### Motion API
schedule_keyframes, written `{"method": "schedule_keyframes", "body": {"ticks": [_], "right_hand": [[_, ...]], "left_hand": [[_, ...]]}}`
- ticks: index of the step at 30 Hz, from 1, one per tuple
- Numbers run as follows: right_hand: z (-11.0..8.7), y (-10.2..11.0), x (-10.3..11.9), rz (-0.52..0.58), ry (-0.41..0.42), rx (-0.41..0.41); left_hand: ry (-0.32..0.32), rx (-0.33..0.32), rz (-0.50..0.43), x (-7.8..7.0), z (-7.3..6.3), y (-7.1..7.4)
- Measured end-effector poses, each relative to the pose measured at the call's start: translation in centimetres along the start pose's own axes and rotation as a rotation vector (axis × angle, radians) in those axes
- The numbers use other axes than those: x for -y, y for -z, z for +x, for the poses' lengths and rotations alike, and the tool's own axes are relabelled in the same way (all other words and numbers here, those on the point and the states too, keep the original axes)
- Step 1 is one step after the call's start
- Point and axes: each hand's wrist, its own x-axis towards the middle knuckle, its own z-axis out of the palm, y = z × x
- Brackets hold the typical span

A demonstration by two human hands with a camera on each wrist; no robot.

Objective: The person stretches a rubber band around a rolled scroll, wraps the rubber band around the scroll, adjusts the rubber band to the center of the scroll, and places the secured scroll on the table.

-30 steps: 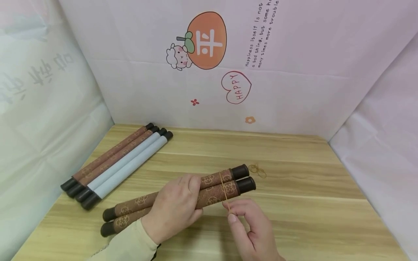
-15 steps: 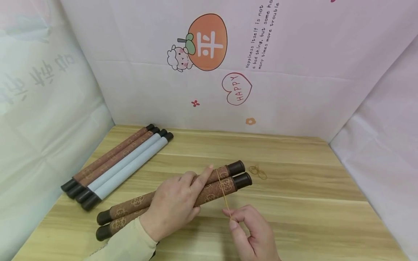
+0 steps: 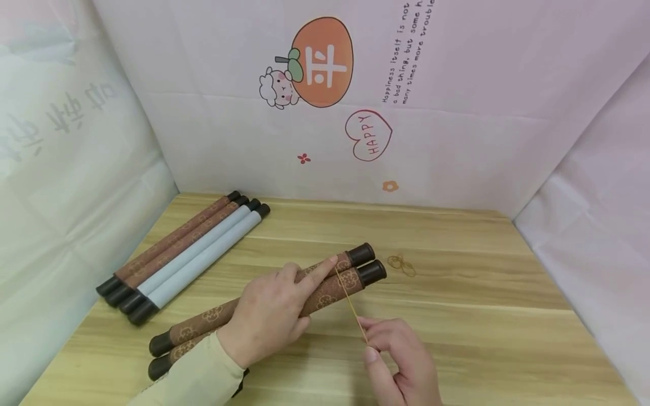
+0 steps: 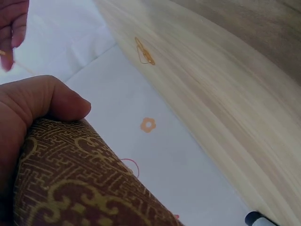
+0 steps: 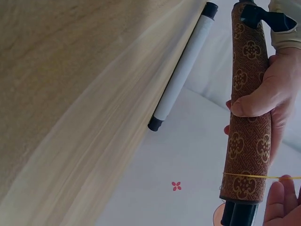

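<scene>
Two brown scrolls (image 3: 330,294) with gold flower patterns and black end knobs lie side by side, held by my left hand (image 3: 269,316) around their middle. Its index finger stretches along the upper scroll to the yellow rubber band (image 3: 350,304). That band runs around both scrolls near their right knobs. My right hand (image 3: 403,361) pinches its near end and pulls it taut toward me. In the right wrist view the band (image 5: 245,175) crosses the patterned scroll (image 5: 244,136) near its knobs. The left palm and lower fingers are partly hidden.
At the left, two more brown scrolls (image 3: 172,239) and two pale blue scrolls (image 3: 203,254) lie in a slanted row on the wooden table (image 3: 482,338). Loose rubber bands (image 3: 401,265) lie beyond the held scrolls' right ends. White printed sheets (image 3: 228,141) wall the back and sides.
My right hand has drawn the rubber band farther out, down and to the right. My left index finger has straightened toward the band, and the scrolls' right ends have shifted up and left.
</scene>
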Motion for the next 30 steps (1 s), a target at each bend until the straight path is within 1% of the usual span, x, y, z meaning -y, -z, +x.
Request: {"method": "schedule_keyframes", "body": {"ticks": [3, 6, 9, 10, 12, 13, 15, 18, 20, 22, 23, 25, 26, 28, 30], "right_hand": [[0.0, 0.0, -0.1, 0.026, 0.049, -0.035], [0.5, 0.1, -0.4, 0.056, 0.151, -0.049], [1.0, 0.1, -0.6, 0.056, 0.254, -0.032], [1.1, 0.1, -0.6, 0.051, 0.27, -0.024], [1.1, 0.0, -0.5, 0.04, 0.269, -0.012], [1.0, 0.0, -0.4, 0.031, 0.243, -0.006], [0.8, 0.1, -0.1, 0.004, 0.158, -0.001], [0.3, 0.3, 0.3, -0.053, 0.006, 0.017], [0.1, 0.5, 0.5, -0.113, -0.109, 0.048], [0.0, 0.7, 0.6, -0.138, -0.169, 0.071], [0.0, 0.8, 0.6, -0.135, -0.182, 0.076], [-0.1, 0.9, 0.5, -0.103, -0.166, 0.082], [0.0, 0.9, 0.5, -0.069, -0.13, 0.075], [0.1, 1.0, 0.4, -0.011, -0.038, 0.051], [0.4, 0.9, 0.3, 0.071, 0.082, 0.026]], "left_hand": [[0.022, 0.015, -0.025, 0.2, 0.1, 0.0], [0.036, 0.026, -0.042, 0.3, 0.2, 0.2], [0.039, 0.027, -0.041, 0.5, 0.3, 0.4], [0.038, 0.025, -0.038, 0.5, 0.3, 0.5], [0.036, 0.019, -0.034, 0.6, 0.4, 0.6], [0.035, 0.012, -0.034, 0.7, 0.5, 0.7], [0.036, 0.006, -0.031, 0.8, 0.5, 0.8], [0.043, -0.009, -0.029, 1.1, 0.6, 0.9], [0.046, -0.02, -0.024, 1.2, 0.6, 1.0], [0.046, -0.035, -0.022, 1.3, 0.6, 1.0], [0.045, -0.039, -0.021, 1.4, 0.6, 0.9], [0.043, -0.044, -0.021, 1.4, 0.5, 0.8], [0.043, -0.043, -0.021, 1.4, 0.5, 0.8], [0.044, -0.033, -0.022, 1.3, 0.5, 0.6], [0.045, -0.024, -0.026, 1.1, 0.5, 0.5]]}}
